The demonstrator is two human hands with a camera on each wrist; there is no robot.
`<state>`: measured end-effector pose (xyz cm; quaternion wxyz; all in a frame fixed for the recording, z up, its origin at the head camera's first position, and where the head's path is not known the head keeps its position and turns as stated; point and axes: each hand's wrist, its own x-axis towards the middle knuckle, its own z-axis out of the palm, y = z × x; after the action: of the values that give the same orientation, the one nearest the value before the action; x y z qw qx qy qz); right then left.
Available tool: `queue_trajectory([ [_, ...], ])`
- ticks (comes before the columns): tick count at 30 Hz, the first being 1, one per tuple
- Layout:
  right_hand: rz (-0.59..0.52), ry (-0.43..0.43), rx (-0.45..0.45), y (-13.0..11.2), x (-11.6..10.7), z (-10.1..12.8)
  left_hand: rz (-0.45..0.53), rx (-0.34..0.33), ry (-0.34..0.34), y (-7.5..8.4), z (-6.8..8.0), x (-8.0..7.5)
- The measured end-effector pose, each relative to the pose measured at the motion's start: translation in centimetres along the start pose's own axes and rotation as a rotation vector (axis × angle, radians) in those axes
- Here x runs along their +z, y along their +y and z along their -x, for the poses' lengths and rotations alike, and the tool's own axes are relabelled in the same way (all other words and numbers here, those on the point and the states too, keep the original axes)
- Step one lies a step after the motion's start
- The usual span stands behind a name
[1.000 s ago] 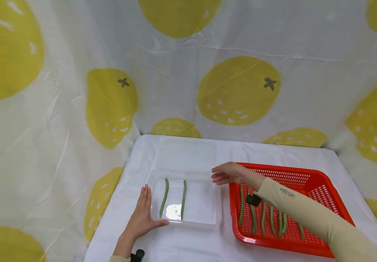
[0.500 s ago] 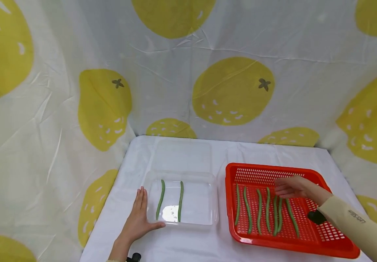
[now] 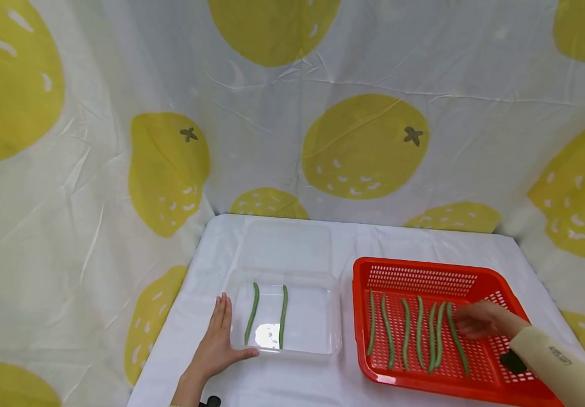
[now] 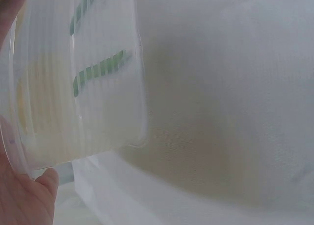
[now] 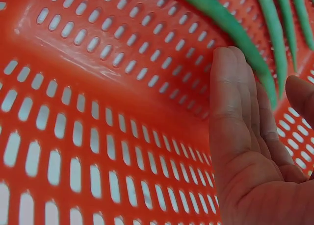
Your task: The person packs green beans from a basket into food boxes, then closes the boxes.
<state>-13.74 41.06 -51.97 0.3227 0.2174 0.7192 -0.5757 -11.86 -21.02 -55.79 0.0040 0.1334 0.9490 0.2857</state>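
Two green beans (image 3: 283, 316) lie apart inside a clear plastic container (image 3: 310, 353). My left hand (image 3: 216, 345) rests against that container's left front corner, fingers straight along the side and thumb spread by the front; the left wrist view shows the ribbed wall beside the thumb. Within the red basket (image 3: 373, 370), my right hand (image 3: 485, 319) is low beside the rightmost green bean (image 3: 459, 345). Its fingers (image 5: 228, 92) are extended along the bean, while the thumb (image 5: 301, 95) stands apart from them. Several more green beans (image 3: 406, 333) lie in a row to the left.
Behind the container lies a flat translucent lid (image 3: 287, 246) on the white tablecloth (image 3: 292, 384). A lemon-print curtain (image 3: 261, 130) hangs behind and at both sides. The basket's raised, slotted walls surround the right hand.
My right hand has moved from the container's right edge, over the basket and down to the rightmost bean. The left hand has stayed at the container.
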Motion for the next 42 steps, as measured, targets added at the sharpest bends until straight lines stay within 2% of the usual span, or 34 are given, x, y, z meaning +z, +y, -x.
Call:
queue_trajectory([
  [4, 0.011, 0.023, 0.032, 0.7, 0.4, -0.5, -0.005, 0.003, -0.002, 0.1, 0.1, 0.0],
  [11, 0.068, 0.107, 0.163, 0.6, 1.1, -1.9, -0.021, 0.015, 0.013, 0.2, 0.0, -0.1],
  [18, 0.066, 0.141, 0.074, 0.8, 1.3, -1.8, -0.018, 0.006, 0.005, 0.2, -0.1, 0.0],
  [25, 0.036, 0.027, 0.006, 0.5, 0.5, -1.3, -0.021, 0.013, 0.007, 0.2, -0.1, -0.1],
  [30, 0.004, -0.032, -0.044, -1.5, 0.4, -0.7, -0.02, 0.006, -0.001, 0.3, -0.2, -0.3],
  [33, -0.047, -0.109, -0.063, -2.9, 0.7, -0.4, -0.014, 0.004, -0.011, 0.3, -0.2, -0.3],
  [37, -0.103, -0.222, -0.124, -5.2, 1.6, -0.1, -0.01, -0.002, -0.019, 0.2, -0.2, -0.2],
  [42, -0.099, -0.285, -0.206, -8.2, 4.0, 0.3, -0.001, -0.005, -0.018, 0.2, -0.2, -0.1],
])
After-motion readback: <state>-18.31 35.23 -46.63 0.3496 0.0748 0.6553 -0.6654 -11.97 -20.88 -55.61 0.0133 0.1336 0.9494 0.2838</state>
